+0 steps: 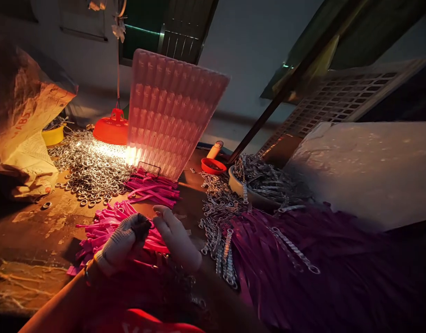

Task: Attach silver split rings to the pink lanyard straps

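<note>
My left hand (124, 238), in a pale dotted glove with dark fingertips, is closed in a pinch above a pile of pink straps (102, 226). What its fingers hold is too small and dark to name. Close to its right, almost fingertip to fingertip, my right hand (176, 238) wears a light glove, its fingers bent toward the left hand; whether they grip anything is unclear. More pink straps (153, 187) lie behind the hands. Purple straps (303, 259) with twisted metal pieces (292, 247) spread to the right.
A red lamp (112, 129) hangs over a heap of metal rings (95, 171). Behind stands a ribbed pink panel (174, 111). A basin rim (237, 185) surrounds metal pieces, beside a small red dish (213, 166). A paper sack (25, 125) stands left, a white sheet (369, 171) right.
</note>
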Action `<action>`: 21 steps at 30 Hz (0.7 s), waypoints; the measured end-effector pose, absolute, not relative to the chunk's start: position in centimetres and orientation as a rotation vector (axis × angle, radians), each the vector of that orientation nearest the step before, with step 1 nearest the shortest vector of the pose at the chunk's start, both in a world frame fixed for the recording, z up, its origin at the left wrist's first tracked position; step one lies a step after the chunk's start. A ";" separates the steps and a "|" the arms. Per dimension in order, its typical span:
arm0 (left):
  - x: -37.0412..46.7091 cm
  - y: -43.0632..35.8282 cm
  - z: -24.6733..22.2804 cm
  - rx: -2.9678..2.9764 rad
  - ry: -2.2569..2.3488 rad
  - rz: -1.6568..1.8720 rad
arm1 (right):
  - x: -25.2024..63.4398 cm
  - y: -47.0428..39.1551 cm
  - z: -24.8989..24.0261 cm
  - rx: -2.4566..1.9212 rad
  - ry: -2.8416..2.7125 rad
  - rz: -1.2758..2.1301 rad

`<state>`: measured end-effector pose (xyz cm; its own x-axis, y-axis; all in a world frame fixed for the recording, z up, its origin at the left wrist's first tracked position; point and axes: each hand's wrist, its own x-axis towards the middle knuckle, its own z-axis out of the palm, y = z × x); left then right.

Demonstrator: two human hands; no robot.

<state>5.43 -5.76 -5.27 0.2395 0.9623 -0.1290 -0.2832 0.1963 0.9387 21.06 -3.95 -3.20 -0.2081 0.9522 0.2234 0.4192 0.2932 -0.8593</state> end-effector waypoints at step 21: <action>7.7 7.2 -4.5 1.325 0.978 0.862 | 25.4 -4.1 -4.4 -1.375 -1.467 0.873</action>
<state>7.70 7.23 -4.47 0.3684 0.9262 -0.0803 0.0372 0.0716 0.9967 25.42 -4.07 -4.40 0.0402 0.9881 0.1487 0.3408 0.1263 -0.9316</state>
